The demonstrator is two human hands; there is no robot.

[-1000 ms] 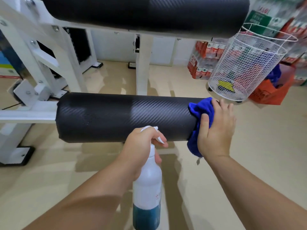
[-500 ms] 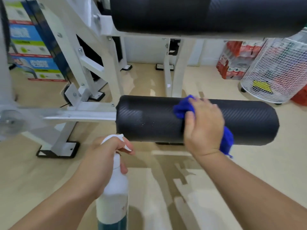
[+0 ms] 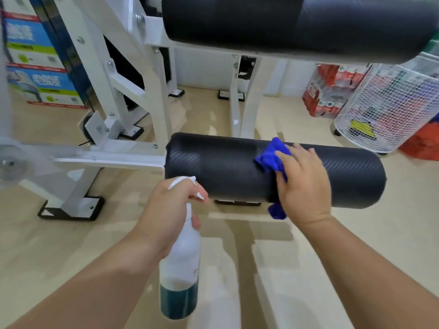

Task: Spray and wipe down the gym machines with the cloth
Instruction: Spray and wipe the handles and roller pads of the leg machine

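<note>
Head cam: left hand is gripping the spray bottle by the black roller pad. The blue cloth, under the flat, pressing right hand, is sliding in from the pad's right end. Wipe's probably halfway.

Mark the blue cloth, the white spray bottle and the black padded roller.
blue cloth [image 3: 270, 157], head view, bunched fold.
white spray bottle [image 3: 183, 257], head view, white body.
black padded roller [image 3: 213, 167], head view, bare left half.

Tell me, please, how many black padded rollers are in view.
2: the upper roller at the top edge; the lower roller mid-frame, under the blue cloth and right hand. More may be hidden.
</note>
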